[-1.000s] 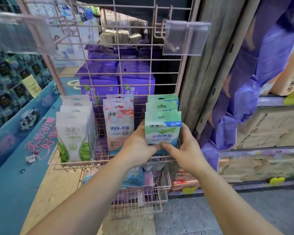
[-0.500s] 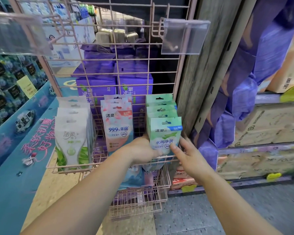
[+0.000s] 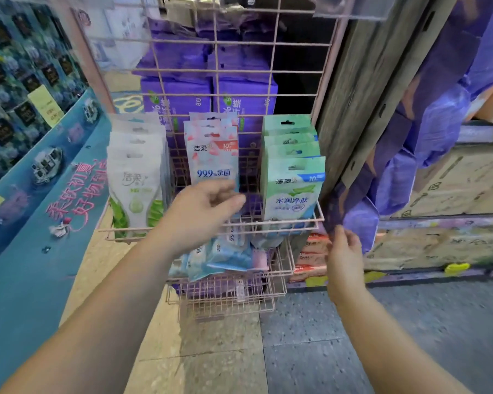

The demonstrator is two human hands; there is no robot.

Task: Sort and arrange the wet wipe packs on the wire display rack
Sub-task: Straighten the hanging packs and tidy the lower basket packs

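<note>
Gripping the soft, light pink pack (image 3: 213, 157) left of the green row (image 3: 292, 183), pinch its stiff top edge; your left hand (image 3: 202, 214) and right hand (image 3: 343, 254) hang open, empty

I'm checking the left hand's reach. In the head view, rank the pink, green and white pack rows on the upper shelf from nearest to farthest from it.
1. Pink packs: middle row, directly above the left hand, fingertips at the front pack's lower edge.
2 and 3. White packs, left row, and green packs, right row: too close to call.
</note>
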